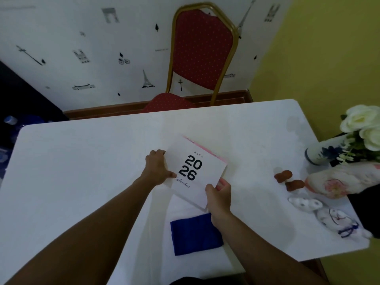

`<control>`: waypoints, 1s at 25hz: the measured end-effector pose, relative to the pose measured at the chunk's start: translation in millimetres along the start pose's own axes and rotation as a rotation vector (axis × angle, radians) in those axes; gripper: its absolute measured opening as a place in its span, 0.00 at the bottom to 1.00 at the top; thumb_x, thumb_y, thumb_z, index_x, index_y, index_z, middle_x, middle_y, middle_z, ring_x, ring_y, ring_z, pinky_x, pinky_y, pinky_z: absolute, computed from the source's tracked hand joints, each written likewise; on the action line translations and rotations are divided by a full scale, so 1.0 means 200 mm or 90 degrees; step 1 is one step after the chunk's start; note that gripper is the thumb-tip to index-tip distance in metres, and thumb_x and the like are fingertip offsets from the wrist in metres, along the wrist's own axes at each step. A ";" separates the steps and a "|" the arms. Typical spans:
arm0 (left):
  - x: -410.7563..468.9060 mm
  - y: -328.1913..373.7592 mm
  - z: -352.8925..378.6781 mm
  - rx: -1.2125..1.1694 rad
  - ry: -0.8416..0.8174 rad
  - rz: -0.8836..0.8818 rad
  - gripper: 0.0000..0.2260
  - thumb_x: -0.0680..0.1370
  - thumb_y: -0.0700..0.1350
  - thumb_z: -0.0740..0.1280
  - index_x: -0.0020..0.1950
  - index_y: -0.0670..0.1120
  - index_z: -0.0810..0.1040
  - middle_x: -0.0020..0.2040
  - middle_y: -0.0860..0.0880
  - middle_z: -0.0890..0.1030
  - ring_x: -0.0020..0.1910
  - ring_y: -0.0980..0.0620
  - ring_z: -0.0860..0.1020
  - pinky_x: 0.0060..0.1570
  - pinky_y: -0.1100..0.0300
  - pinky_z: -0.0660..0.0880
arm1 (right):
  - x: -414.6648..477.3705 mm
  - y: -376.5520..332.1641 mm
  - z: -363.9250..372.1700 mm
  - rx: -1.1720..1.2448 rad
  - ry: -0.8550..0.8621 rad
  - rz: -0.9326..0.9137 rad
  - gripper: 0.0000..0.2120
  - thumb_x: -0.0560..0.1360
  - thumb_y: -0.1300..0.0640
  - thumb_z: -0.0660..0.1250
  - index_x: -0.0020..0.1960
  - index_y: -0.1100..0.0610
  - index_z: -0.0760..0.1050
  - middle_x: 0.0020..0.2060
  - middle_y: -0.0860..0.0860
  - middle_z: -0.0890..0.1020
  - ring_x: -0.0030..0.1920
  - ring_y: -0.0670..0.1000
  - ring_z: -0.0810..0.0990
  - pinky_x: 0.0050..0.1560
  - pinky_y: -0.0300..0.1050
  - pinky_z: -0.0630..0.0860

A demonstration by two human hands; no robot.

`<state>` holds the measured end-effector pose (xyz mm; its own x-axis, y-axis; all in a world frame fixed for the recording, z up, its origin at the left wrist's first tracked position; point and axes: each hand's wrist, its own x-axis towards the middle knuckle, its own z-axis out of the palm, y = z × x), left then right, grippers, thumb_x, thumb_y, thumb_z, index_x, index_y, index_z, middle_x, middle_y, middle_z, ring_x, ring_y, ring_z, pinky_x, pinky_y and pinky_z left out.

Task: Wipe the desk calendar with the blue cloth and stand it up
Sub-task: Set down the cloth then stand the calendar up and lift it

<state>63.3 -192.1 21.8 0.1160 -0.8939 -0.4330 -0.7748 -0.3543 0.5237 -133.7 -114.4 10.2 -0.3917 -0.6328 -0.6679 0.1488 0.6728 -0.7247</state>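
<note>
A white desk calendar [203,171] with "2026 Calendar" on its cover and a pink edge at the back is held over the middle of the white table [82,161]. My left hand [157,167] grips its left edge. My right hand [219,195] grips its lower right corner. The calendar is turned at an angle; whether it rests on the table I cannot tell. A folded blue cloth [195,234] lies flat on the table just below the calendar, partly behind my right wrist.
A vase with white flowers [329,151] lies at the right edge. Two brown figurines [287,179], a pale floral pouch [337,182] and white ceramic figures [329,217] sit beside it. A red chair with a gold frame [201,56] stands behind the table.
</note>
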 end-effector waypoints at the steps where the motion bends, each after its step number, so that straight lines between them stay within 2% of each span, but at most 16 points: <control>1: -0.02 0.00 -0.02 -0.024 0.009 0.014 0.40 0.59 0.48 0.83 0.66 0.43 0.69 0.59 0.45 0.71 0.58 0.45 0.69 0.54 0.51 0.74 | -0.01 -0.03 -0.01 0.009 -0.015 -0.007 0.21 0.74 0.63 0.67 0.63 0.49 0.69 0.53 0.49 0.83 0.50 0.49 0.83 0.40 0.41 0.78; 4: -0.07 0.01 -0.07 -0.101 0.055 0.053 0.35 0.60 0.48 0.82 0.60 0.46 0.68 0.55 0.50 0.73 0.51 0.50 0.72 0.41 0.63 0.72 | -0.01 -0.12 -0.02 -0.003 -0.042 -0.071 0.23 0.73 0.61 0.68 0.65 0.47 0.68 0.52 0.48 0.82 0.49 0.49 0.83 0.40 0.42 0.79; 6: -0.10 0.02 -0.10 -0.164 0.079 0.062 0.32 0.64 0.49 0.81 0.59 0.49 0.65 0.54 0.52 0.73 0.51 0.51 0.74 0.38 0.67 0.72 | -0.01 -0.19 -0.02 -0.039 -0.064 -0.127 0.25 0.72 0.60 0.68 0.66 0.45 0.69 0.51 0.46 0.82 0.48 0.48 0.83 0.39 0.41 0.78; 9: -0.15 0.02 -0.11 -0.212 0.103 0.089 0.27 0.70 0.50 0.76 0.58 0.53 0.61 0.55 0.55 0.73 0.50 0.53 0.75 0.37 0.69 0.75 | 0.00 -0.26 -0.02 -0.095 -0.110 -0.216 0.29 0.71 0.60 0.68 0.67 0.42 0.63 0.54 0.40 0.79 0.51 0.43 0.80 0.43 0.40 0.78; 12: -0.19 0.00 -0.07 -0.217 0.097 0.100 0.24 0.73 0.51 0.72 0.59 0.55 0.59 0.56 0.55 0.72 0.51 0.53 0.75 0.40 0.69 0.74 | 0.03 -0.29 -0.04 -0.186 -0.153 -0.298 0.31 0.71 0.59 0.68 0.68 0.41 0.59 0.53 0.34 0.76 0.53 0.38 0.77 0.38 0.28 0.76; 13: -0.20 -0.02 -0.06 -0.223 0.086 0.094 0.23 0.74 0.52 0.71 0.59 0.56 0.59 0.56 0.55 0.72 0.51 0.53 0.75 0.39 0.72 0.74 | 0.05 -0.29 -0.05 -0.211 -0.161 -0.313 0.31 0.71 0.59 0.68 0.67 0.41 0.59 0.53 0.33 0.75 0.52 0.38 0.77 0.34 0.26 0.76; 15: -0.22 -0.08 0.00 -0.232 0.057 0.083 0.23 0.74 0.52 0.70 0.59 0.55 0.58 0.56 0.55 0.72 0.52 0.52 0.76 0.34 0.76 0.74 | 0.09 -0.25 -0.08 -0.252 -0.182 -0.337 0.32 0.71 0.61 0.69 0.67 0.40 0.58 0.54 0.32 0.73 0.52 0.38 0.77 0.33 0.23 0.75; 17: -0.24 -0.13 0.05 -0.229 0.035 0.076 0.23 0.75 0.51 0.69 0.61 0.55 0.58 0.57 0.55 0.72 0.55 0.52 0.76 0.38 0.73 0.77 | 0.13 -0.19 -0.10 -0.291 -0.201 -0.353 0.33 0.72 0.63 0.70 0.67 0.40 0.57 0.54 0.31 0.73 0.53 0.38 0.77 0.35 0.22 0.74; 20: -0.27 -0.17 0.12 -0.212 0.022 0.070 0.28 0.76 0.47 0.69 0.69 0.56 0.56 0.61 0.56 0.71 0.57 0.55 0.72 0.55 0.53 0.78 | 0.19 -0.10 -0.14 -0.335 -0.217 -0.331 0.33 0.72 0.64 0.71 0.62 0.36 0.58 0.54 0.32 0.73 0.54 0.43 0.78 0.40 0.23 0.74; 22: -0.27 -0.18 0.14 -0.205 0.014 0.051 0.28 0.77 0.45 0.68 0.70 0.57 0.55 0.66 0.53 0.72 0.59 0.54 0.72 0.59 0.47 0.76 | 0.23 -0.05 -0.18 -0.378 -0.224 -0.332 0.30 0.72 0.62 0.70 0.61 0.35 0.60 0.54 0.33 0.75 0.57 0.45 0.78 0.48 0.26 0.72; 24: -0.27 -0.21 0.15 -0.168 0.011 0.048 0.26 0.78 0.45 0.65 0.71 0.57 0.56 0.68 0.50 0.73 0.63 0.48 0.75 0.59 0.45 0.75 | 0.28 -0.03 -0.23 -0.418 -0.225 -0.358 0.28 0.72 0.60 0.68 0.64 0.36 0.66 0.59 0.36 0.78 0.62 0.50 0.79 0.54 0.33 0.76; 25: -0.26 -0.23 0.15 -0.133 0.011 0.058 0.26 0.79 0.44 0.63 0.73 0.57 0.56 0.70 0.49 0.72 0.65 0.45 0.74 0.60 0.45 0.75 | 0.32 -0.02 -0.26 -0.446 -0.216 -0.372 0.28 0.74 0.60 0.68 0.68 0.38 0.68 0.65 0.41 0.78 0.68 0.53 0.76 0.62 0.42 0.77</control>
<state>74.5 -120.6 -0.8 0.0634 -0.9284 -0.3661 -0.6367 -0.3201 0.7015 -207.0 -137.0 -20.2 0.0668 -0.9423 -0.3281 -0.6027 0.2240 -0.7659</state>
